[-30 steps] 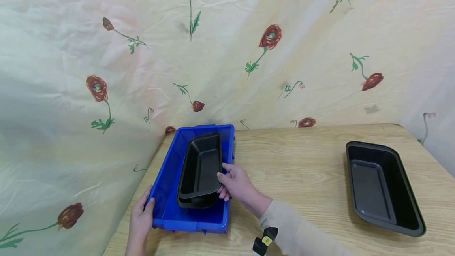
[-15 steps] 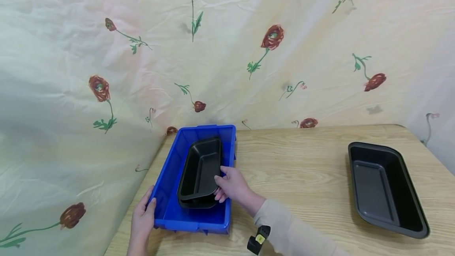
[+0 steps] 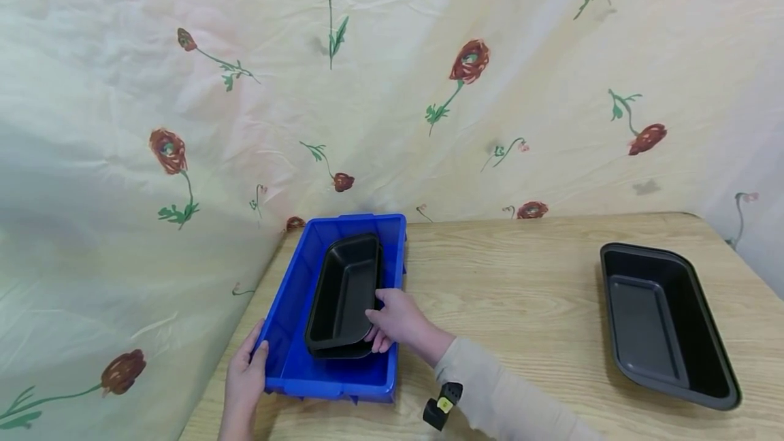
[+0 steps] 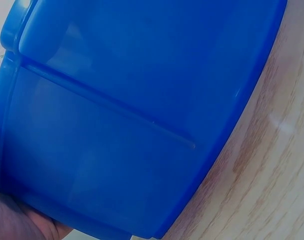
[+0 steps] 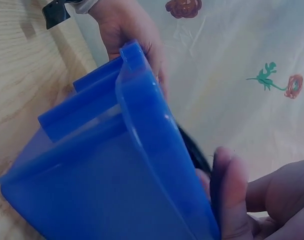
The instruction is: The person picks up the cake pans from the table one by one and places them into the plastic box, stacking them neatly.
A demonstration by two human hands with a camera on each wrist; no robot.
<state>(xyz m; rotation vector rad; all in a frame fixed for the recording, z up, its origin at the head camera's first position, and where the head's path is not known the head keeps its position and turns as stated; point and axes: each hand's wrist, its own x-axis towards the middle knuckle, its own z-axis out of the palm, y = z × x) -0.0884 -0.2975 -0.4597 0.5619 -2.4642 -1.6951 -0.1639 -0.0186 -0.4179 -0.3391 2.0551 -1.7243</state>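
Note:
A blue plastic bin [image 3: 327, 388] stands at the left of the table with two black loaf pans inside, stacked. The upper loaf pan [image 3: 346, 284] sits a little askew, so only an edge of the lower loaf pan [image 3: 349, 354] shows beneath. My left hand [image 3: 243, 376] holds the bin's near left rim; in the left wrist view the bin's blue wall [image 4: 117, 120] fills most of the picture. My right hand [image 3: 401, 322] pinches the upper pan's right rim near its front corner, and in the right wrist view the right hand [image 5: 261, 200] reaches over the bin's edge.
A larger black loaf pan [image 3: 649, 332] lies on the wooden table [image 3: 502, 271] at the right. Behind and to the left hangs a pale flowered cloth [image 3: 392, 87]. The bin's left side is close to that cloth.
My right hand has lowered the upper pan deeper into the bin, onto the lower pan, moving slightly left. The left hand keeps its hold on the bin.

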